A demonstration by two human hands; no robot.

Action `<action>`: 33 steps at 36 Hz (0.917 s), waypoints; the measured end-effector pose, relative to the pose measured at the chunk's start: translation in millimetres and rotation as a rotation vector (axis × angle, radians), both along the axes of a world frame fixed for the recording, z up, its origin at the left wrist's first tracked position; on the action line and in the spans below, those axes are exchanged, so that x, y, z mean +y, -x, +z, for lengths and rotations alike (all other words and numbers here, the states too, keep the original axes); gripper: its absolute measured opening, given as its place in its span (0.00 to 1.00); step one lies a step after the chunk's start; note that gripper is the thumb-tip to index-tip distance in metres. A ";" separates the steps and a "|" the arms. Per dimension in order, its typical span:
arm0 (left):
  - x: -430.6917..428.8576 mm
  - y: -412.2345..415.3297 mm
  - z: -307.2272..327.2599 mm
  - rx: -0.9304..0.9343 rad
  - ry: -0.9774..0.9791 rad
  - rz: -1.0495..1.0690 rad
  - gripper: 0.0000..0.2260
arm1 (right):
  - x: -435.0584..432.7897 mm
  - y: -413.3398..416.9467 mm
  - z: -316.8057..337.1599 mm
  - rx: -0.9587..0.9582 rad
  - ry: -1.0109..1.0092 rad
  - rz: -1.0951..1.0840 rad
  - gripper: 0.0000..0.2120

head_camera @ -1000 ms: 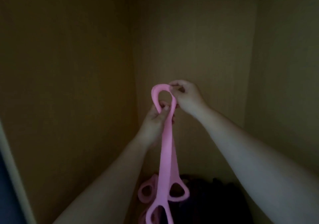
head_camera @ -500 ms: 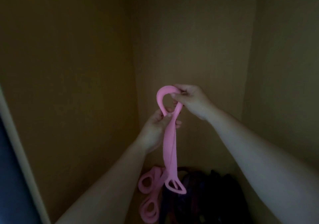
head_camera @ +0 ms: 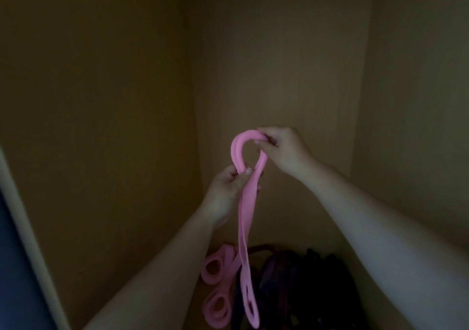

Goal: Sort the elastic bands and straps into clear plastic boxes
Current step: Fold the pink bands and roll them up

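Observation:
A long pink elastic band [head_camera: 245, 218] hangs inside a deep cardboard box, bent over in a loop at its top. My right hand [head_camera: 281, 149] pinches the top of that loop. Just below and to the left, my left hand [head_camera: 228, 192] pinches the band where the loop closes. The band's lower end, with handle holes, dangles above the box bottom. More pink bands [head_camera: 218, 286] lie coiled on the bottom, next to a dark heap of straps [head_camera: 304, 289]. No clear plastic box is in view.
Brown cardboard walls [head_camera: 101, 126] close in on the left, back and right. The box's pale rim [head_camera: 25, 228] runs down the left, with a dark blue surface [head_camera: 15, 291] outside it. The light is dim.
Both hands have kept their hold on the pink band. The hanging part has turned edge-on, so its lower handle end now dangles lower and narrower above the pile.

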State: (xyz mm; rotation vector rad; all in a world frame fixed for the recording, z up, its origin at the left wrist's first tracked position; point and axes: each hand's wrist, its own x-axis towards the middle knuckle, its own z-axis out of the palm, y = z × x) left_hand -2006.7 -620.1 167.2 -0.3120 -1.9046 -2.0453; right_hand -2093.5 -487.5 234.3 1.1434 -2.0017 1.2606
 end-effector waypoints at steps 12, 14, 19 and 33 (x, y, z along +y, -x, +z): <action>6.5 -0.2 5.7 -0.097 -0.020 0.010 0.13 | -7.1 -2.4 4.1 -0.180 -0.048 0.063 0.16; 6.4 -1.1 6.7 -0.111 -0.044 -0.020 0.13 | -5.8 -2.8 3.6 -0.221 -0.004 0.089 0.15; 5.0 -3.2 6.4 -0.156 -0.100 -0.067 0.14 | -4.4 -3.8 2.2 -0.281 0.035 0.132 0.13; 7.8 -8.9 7.8 -0.139 -0.325 -0.201 0.29 | 10.8 -22.6 -31.8 0.109 -0.188 0.140 0.10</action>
